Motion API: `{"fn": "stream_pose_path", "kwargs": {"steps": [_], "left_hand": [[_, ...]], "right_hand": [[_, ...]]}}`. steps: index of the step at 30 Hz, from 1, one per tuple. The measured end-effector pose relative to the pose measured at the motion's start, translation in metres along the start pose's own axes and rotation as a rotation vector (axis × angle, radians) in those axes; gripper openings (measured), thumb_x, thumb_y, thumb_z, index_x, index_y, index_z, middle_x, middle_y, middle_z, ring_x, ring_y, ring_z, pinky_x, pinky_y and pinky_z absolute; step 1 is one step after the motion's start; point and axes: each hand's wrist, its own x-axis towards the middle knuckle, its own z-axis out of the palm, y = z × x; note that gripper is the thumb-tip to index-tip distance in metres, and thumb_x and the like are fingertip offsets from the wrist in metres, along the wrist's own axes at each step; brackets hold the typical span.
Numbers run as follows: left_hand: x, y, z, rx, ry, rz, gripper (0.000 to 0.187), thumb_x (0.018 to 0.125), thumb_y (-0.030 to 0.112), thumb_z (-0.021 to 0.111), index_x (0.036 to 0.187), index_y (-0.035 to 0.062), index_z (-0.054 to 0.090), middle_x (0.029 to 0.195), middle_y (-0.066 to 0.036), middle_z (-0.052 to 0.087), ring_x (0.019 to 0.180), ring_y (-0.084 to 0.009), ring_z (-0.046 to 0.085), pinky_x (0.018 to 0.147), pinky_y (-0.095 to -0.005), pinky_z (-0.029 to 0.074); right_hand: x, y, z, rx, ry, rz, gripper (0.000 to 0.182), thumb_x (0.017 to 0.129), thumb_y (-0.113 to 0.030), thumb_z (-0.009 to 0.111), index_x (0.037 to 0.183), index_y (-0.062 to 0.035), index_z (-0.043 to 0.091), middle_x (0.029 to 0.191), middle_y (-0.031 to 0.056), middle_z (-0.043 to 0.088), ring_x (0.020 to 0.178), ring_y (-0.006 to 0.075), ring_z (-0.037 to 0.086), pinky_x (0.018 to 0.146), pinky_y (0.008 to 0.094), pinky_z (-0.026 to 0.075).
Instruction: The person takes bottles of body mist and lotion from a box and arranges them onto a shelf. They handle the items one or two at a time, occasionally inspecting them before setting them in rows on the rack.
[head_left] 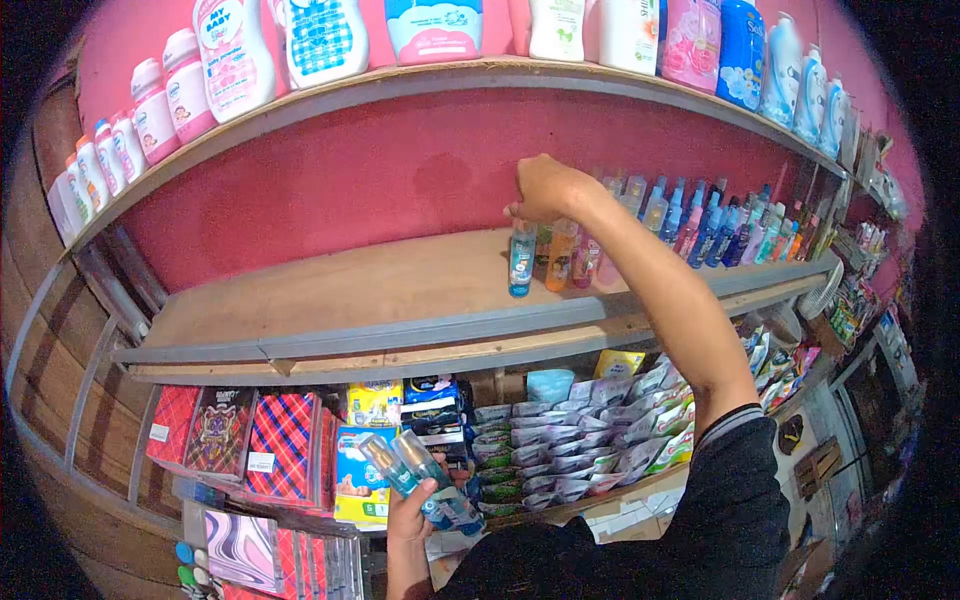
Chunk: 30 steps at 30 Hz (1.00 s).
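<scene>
On the middle wooden shelf stands a teal spray bottle (521,262), upright near the front edge. My right hand (547,188) is closed round its top from above. Directly right of it are an orange bottle (560,258) and a pink bottle (586,262), with rows of blue, purple and clear bottles further right. Lower down, in front of the shelf, my left hand (412,510) holds teal spray bottles (425,485) side by side, tilted to the left, with its fingers wrapped round them.
White, pink and blue bottles line the upper shelf (480,75). Below the middle shelf (350,285) are plaid books (283,445), a yellow and blue diaper pack (360,470) and rows of sachets (560,440). A metal frame (85,390) stands at the left.
</scene>
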Motion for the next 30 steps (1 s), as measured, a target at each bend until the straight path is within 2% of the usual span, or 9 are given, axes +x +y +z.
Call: {"fn": "stream_pose_path", "kwargs": {"steps": [6, 14, 18, 20, 30], "left_hand": [[0.001, -0.003, -0.002, -0.031, -0.038, -0.003, 0.046, 0.081, 0.011, 0.068, 0.121, -0.0029, 0.050, 0.097, -0.014, 0.061, 0.091, -0.0357, 0.066, 0.063, -0.0492, 0.059], [-0.001, 0.001, 0.003, -0.023, -0.022, 0.009, 0.046, 0.080, 0.008, 0.069, 0.120, -0.0028, 0.050, 0.097, -0.014, 0.062, 0.092, -0.0357, 0.066, 0.064, -0.0491, 0.060], [0.002, 0.000, 0.003, 0.022, 0.001, 0.050, 0.049, 0.077, 0.010, 0.072, 0.120, -0.0027, 0.052, 0.098, -0.014, 0.063, 0.092, -0.0350, 0.066, 0.072, -0.0472, 0.058], [0.003, 0.001, 0.004, 0.084, -0.012, 0.053, 0.055, 0.075, 0.016, 0.074, 0.122, -0.0027, 0.052, 0.102, -0.015, 0.064, 0.089, -0.0343, 0.067, 0.080, -0.0459, 0.056], [0.006, 0.001, 0.005, 0.102, -0.016, 0.077, 0.052, 0.076, 0.014, 0.074, 0.121, -0.0023, 0.052, 0.102, -0.014, 0.063, 0.088, -0.0328, 0.067, 0.079, -0.0454, 0.056]], "right_hand": [[0.003, 0.005, 0.005, 0.077, 0.004, 0.023, 0.052, 0.079, -0.042, 0.072, 0.090, 0.0083, 0.068, 0.097, 0.0276, 0.066, 0.096, 0.0387, 0.065, 0.084, 0.0435, 0.053], [0.000, 0.002, 0.004, 0.033, 0.023, 0.054, 0.056, 0.079, -0.045, 0.072, 0.091, 0.0089, 0.068, 0.098, 0.0295, 0.065, 0.096, 0.0402, 0.064, 0.083, 0.0440, 0.054], [-0.003, 0.002, 0.001, 0.072, 0.011, 0.058, 0.057, 0.079, -0.045, 0.072, 0.093, 0.0092, 0.067, 0.098, 0.0311, 0.064, 0.097, 0.0411, 0.064, 0.081, 0.0441, 0.054], [-0.002, 0.004, 0.003, 0.048, 0.051, 0.030, 0.055, 0.078, -0.043, 0.073, 0.093, 0.0092, 0.067, 0.097, 0.0310, 0.065, 0.096, 0.0412, 0.064, 0.081, 0.0439, 0.054], [-0.006, 0.007, -0.002, 0.041, -0.023, -0.028, 0.044, 0.073, -0.031, 0.079, 0.090, 0.0076, 0.067, 0.095, 0.0276, 0.066, 0.091, 0.0384, 0.066, 0.077, 0.0431, 0.054]]}}
